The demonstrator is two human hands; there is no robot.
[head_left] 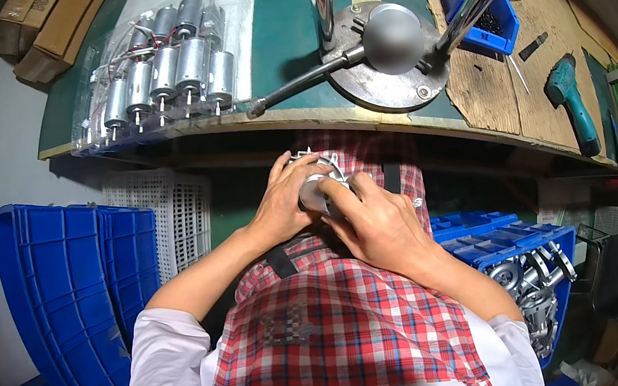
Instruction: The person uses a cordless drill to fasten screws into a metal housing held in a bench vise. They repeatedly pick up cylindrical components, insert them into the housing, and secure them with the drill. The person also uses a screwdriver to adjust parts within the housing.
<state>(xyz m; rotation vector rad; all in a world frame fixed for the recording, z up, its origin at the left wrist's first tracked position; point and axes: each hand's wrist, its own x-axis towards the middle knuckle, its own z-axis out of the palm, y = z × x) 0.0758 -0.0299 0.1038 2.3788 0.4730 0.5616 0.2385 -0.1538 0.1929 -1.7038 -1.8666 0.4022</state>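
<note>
Low over my lap, just in front of the bench edge, my left hand [280, 204] wraps round a silver cast-metal housing [314, 194] with a round body and small fins at its far end. My right hand [379, 218] closes on the same part from the right, thumb and fingers pressed against it. Between the fingers much of the part is hidden. Beyond it on the bench stands a round steel press fixture [390, 95] with posts and a lever handle [292, 89]. To the left lie several silver electric motors [162, 72] with red and white wires in a clear plastic tray.
A teal power screwdriver [571, 99] lies on the bench at right, near a blue bin [497, 42] of small black screws. Stacked blue crates [69, 287] stand at left. By my right elbow, a blue crate [559, 238] holds metal castings. Cardboard boxes [62, 38] sit at the far left.
</note>
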